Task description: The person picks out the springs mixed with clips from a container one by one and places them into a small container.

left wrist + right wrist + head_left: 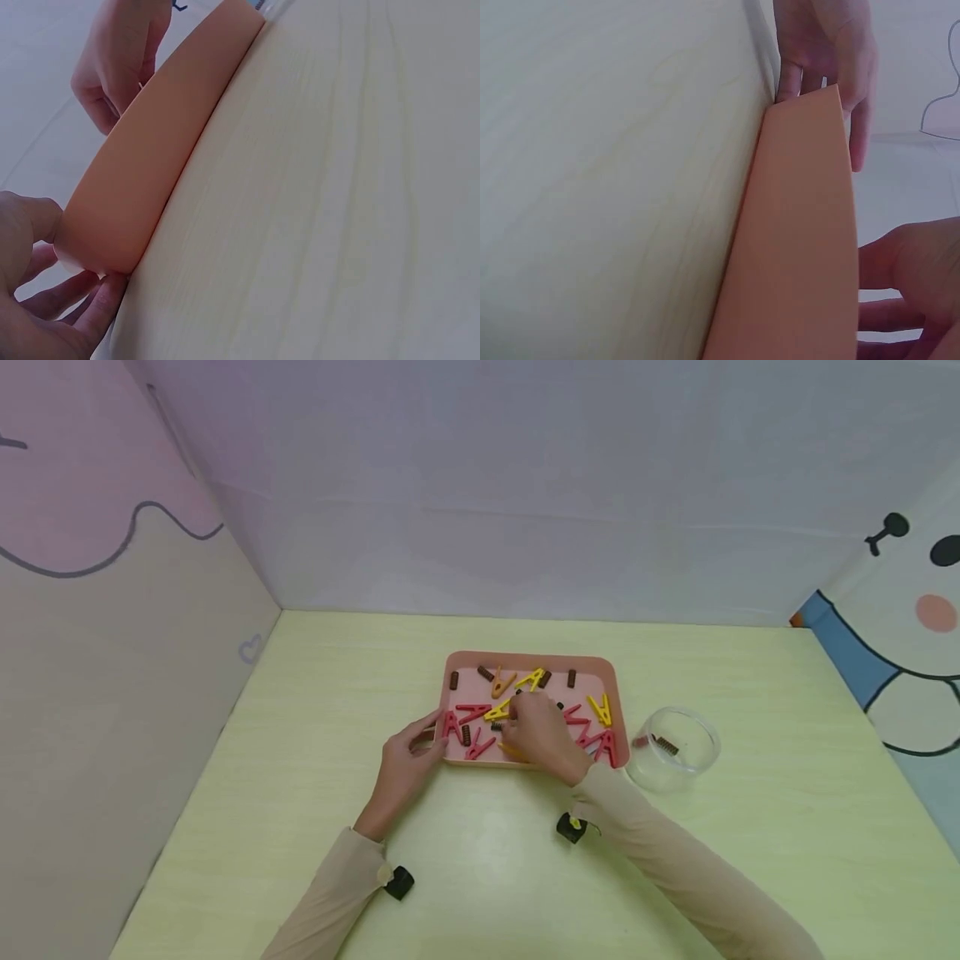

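Observation:
In the head view, a shallow pink tray (525, 660) holds several V-shaped plastic clips in red, yellow and orange, and several small dark coil springs (466, 735). My left hand (405, 767) grips the tray's left end; the left wrist view shows fingers and thumb at the corner of the orange-pink wall (150, 150). Over the middle of the tray, my right hand (542, 731) reaches down with bent fingers, close to a yellow clip (497, 711) and a spring (497, 727). Whatever lies under its fingertips is hidden; the wall blocks them in the right wrist view.
A clear round container (675, 747) stands just right of the tray, with a spring (664, 745) visible through it. Both rest on a pale wood-grain table (480, 860). Behind the table hangs a pale backdrop (525, 485), and patterned panels flank it.

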A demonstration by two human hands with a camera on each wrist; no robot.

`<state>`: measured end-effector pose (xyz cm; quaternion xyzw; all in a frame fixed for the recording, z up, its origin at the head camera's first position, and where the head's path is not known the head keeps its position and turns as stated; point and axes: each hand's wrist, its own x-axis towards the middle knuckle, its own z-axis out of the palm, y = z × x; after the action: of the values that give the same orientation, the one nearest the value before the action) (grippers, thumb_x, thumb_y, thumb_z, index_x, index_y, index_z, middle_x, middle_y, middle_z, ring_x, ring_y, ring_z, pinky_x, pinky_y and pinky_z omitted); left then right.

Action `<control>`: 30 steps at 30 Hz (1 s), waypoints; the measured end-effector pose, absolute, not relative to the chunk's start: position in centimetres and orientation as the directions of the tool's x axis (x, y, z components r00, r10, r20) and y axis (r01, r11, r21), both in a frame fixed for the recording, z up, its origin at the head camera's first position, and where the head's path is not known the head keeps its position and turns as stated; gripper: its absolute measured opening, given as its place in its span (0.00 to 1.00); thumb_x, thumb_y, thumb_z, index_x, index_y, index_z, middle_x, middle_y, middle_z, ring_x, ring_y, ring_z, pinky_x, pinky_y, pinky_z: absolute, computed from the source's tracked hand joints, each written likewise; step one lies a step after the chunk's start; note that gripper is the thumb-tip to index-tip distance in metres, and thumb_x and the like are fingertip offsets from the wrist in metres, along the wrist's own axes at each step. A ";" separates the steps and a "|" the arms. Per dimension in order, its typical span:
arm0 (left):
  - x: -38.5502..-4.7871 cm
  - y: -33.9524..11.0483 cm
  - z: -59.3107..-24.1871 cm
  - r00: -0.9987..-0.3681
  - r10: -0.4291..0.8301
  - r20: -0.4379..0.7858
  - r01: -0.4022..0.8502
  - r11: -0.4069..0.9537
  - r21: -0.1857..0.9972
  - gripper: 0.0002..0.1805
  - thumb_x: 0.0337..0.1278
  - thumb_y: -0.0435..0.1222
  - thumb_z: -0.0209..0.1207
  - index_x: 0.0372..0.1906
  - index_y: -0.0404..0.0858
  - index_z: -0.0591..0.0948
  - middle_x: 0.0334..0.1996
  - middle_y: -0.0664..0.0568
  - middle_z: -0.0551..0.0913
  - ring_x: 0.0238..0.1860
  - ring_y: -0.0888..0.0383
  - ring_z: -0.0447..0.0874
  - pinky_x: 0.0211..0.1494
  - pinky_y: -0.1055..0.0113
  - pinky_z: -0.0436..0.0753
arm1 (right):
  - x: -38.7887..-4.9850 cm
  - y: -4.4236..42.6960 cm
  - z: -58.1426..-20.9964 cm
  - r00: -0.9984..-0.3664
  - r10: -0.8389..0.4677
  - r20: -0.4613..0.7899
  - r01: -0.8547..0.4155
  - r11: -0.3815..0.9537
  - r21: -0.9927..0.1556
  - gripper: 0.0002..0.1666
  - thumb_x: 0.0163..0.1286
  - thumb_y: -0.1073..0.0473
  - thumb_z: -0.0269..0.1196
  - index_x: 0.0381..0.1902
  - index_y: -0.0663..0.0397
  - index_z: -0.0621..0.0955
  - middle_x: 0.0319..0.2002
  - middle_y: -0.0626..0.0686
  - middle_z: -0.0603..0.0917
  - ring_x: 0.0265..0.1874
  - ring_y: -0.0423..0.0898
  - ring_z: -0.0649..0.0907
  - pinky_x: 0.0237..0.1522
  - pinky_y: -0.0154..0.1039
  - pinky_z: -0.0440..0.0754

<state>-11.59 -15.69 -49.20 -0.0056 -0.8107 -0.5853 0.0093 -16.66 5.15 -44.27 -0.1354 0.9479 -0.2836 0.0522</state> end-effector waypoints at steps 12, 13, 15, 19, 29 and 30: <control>-11.6 -15.7 -49.2 -1.000 -0.011 0.015 0.011 0.323 0.946 0.25 0.59 0.34 0.61 0.63 0.45 0.75 0.56 0.51 0.77 0.52 0.55 0.77 0.51 0.65 0.80 | -16.7 4.0 -44.3 -0.956 -0.293 -0.018 -0.253 0.853 -0.456 0.16 0.61 0.53 0.67 0.23 0.58 0.77 0.15 0.50 0.71 0.17 0.43 0.68 0.19 0.34 0.63; -11.6 -15.7 -49.2 -1.000 -0.012 0.016 0.011 0.321 0.947 0.25 0.59 0.34 0.61 0.63 0.44 0.75 0.56 0.51 0.77 0.52 0.55 0.77 0.51 0.65 0.80 | -16.7 3.9 -44.4 -0.955 -0.295 -0.010 -0.261 0.858 -0.442 0.17 0.61 0.53 0.67 0.22 0.59 0.77 0.15 0.51 0.71 0.17 0.44 0.69 0.19 0.35 0.63; -11.6 -15.7 -49.2 -1.000 -0.009 0.021 0.017 0.317 0.948 0.25 0.59 0.33 0.61 0.63 0.44 0.75 0.56 0.50 0.77 0.52 0.54 0.78 0.51 0.65 0.80 | -16.8 3.7 -44.4 -0.955 -0.296 -0.009 -0.266 0.870 -0.416 0.18 0.61 0.52 0.67 0.22 0.59 0.77 0.16 0.51 0.71 0.18 0.44 0.69 0.19 0.35 0.63; -11.6 -15.8 -49.2 -1.000 -0.007 0.023 0.019 0.313 0.950 0.25 0.59 0.34 0.61 0.63 0.44 0.75 0.56 0.50 0.77 0.51 0.54 0.78 0.51 0.65 0.80 | -16.8 3.4 -44.3 -0.957 -0.285 -0.044 -0.251 0.897 -0.363 0.19 0.62 0.49 0.66 0.26 0.60 0.78 0.19 0.52 0.72 0.20 0.45 0.71 0.19 0.35 0.65; -11.6 -15.9 -49.1 -1.000 0.009 0.030 0.031 0.298 0.954 0.25 0.59 0.34 0.61 0.63 0.43 0.75 0.57 0.49 0.77 0.52 0.53 0.77 0.51 0.64 0.81 | -16.9 3.0 -44.2 -0.955 -0.272 -0.116 -0.223 0.919 -0.324 0.19 0.64 0.49 0.63 0.25 0.59 0.76 0.18 0.52 0.70 0.18 0.44 0.70 0.15 0.33 0.63; -11.6 -15.9 -49.2 -1.000 0.009 0.027 0.028 0.301 0.953 0.25 0.59 0.34 0.61 0.63 0.43 0.75 0.57 0.49 0.77 0.52 0.54 0.77 0.51 0.65 0.81 | -16.9 3.0 -44.2 -0.955 -0.273 -0.116 -0.223 0.920 -0.323 0.19 0.65 0.49 0.63 0.25 0.58 0.75 0.18 0.52 0.70 0.17 0.44 0.70 0.15 0.33 0.62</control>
<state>-11.61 -15.88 -49.15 -0.0114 -0.8066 -0.5909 0.0083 -16.87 3.01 -44.20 -0.1269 0.9765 -0.1548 0.0796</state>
